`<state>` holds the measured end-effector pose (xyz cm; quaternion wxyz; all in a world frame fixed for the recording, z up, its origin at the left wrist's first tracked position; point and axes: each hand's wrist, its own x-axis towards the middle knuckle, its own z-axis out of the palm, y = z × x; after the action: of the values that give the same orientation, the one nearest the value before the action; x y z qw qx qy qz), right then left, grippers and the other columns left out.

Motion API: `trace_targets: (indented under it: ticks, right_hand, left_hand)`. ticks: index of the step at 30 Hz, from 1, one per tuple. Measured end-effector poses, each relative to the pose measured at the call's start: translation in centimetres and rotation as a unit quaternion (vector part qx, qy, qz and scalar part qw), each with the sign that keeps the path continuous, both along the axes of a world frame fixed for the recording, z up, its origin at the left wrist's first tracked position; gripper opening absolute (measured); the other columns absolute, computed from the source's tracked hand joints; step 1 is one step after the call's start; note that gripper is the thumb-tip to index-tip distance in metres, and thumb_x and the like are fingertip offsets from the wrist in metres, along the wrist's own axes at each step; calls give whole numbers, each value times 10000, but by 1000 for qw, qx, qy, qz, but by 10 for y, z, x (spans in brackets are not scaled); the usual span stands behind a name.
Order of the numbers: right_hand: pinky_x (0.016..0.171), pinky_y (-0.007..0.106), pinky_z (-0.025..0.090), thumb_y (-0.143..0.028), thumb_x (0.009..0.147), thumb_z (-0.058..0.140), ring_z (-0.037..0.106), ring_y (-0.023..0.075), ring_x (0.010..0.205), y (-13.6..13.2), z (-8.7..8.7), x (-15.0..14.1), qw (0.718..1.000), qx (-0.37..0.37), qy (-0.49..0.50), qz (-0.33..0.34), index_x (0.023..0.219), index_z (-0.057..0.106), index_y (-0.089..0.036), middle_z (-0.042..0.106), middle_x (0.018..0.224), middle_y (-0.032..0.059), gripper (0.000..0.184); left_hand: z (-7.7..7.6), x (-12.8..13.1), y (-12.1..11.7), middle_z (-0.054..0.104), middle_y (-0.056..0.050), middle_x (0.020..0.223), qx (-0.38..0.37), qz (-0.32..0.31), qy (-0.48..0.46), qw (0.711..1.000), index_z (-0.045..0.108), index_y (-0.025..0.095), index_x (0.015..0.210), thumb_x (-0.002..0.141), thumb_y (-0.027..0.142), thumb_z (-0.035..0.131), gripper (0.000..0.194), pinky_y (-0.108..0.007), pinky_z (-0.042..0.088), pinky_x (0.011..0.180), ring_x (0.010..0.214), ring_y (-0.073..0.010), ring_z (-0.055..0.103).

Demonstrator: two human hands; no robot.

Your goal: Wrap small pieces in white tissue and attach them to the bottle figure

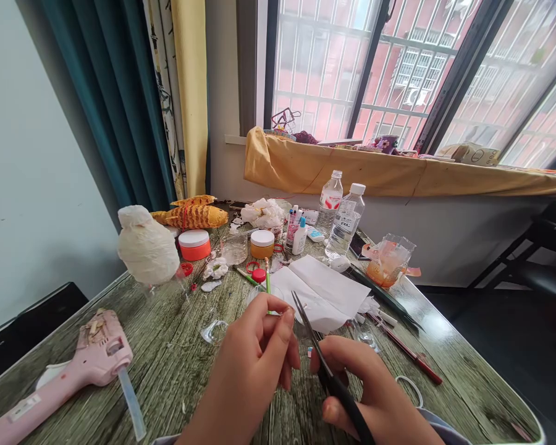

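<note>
My right hand (370, 389) grips black-handled scissors (327, 364), the blades pointing up and left toward my left hand. My left hand (254, 358) is closed in a pinch on a small clear piece that I can barely make out, right by the scissor tips. Both hands hover over the wood-grain table (176, 377) near its front edge. A sheet of white paper (322, 290) lies just beyond them.
A pink glue gun (74, 371) lies at the left. A wrapped white lump (146, 247), orange fish figures (192, 215), jars (262, 243), two water bottles (345, 219), a glass cup (389, 259) and a red pen (410, 352) crowd the table. Window ledge behind.
</note>
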<state>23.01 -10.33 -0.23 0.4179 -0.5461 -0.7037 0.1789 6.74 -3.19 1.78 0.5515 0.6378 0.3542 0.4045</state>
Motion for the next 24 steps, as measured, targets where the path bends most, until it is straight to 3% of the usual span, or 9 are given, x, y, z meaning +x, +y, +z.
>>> trace_targets:
  ticks: [8,15,19,24]
  right_hand:
    - [491,227,323,-901,798,369,412,132,517,8,-1,-6,999,-38,-2,16,751,633,-174,495,573,-8,775]
    - [509,232,374,-921,753,413,459,151,540,5,-4,-3,998,-59,10,-6,773,660,-168,517,591,7,792]
    - [630,273,442,-939,698,466,560,208,662,2,-7,-4,997,-55,41,-35,817,680,-171,615,716,51,807]
    - [542,246,328,-875,739,516,438,154,577,5,-13,-9,993,-62,91,-28,732,613,-184,489,610,-10,698]
  left_hand:
    - [-1,-2,1,588,74,512,5,5,20,1000,498,235,834,929,447,480,234,-193,390,395,362,-98,510]
    - [-2,-3,2,575,74,507,-6,-12,27,1000,490,235,837,919,476,476,255,-201,374,387,356,-104,497]
    - [-1,0,0,567,73,515,-15,-64,33,997,508,233,833,916,485,488,266,-201,353,387,360,-99,472]
    - [-1,2,-2,555,75,518,-3,-50,49,998,532,233,826,911,449,498,234,-205,336,393,370,-100,436]
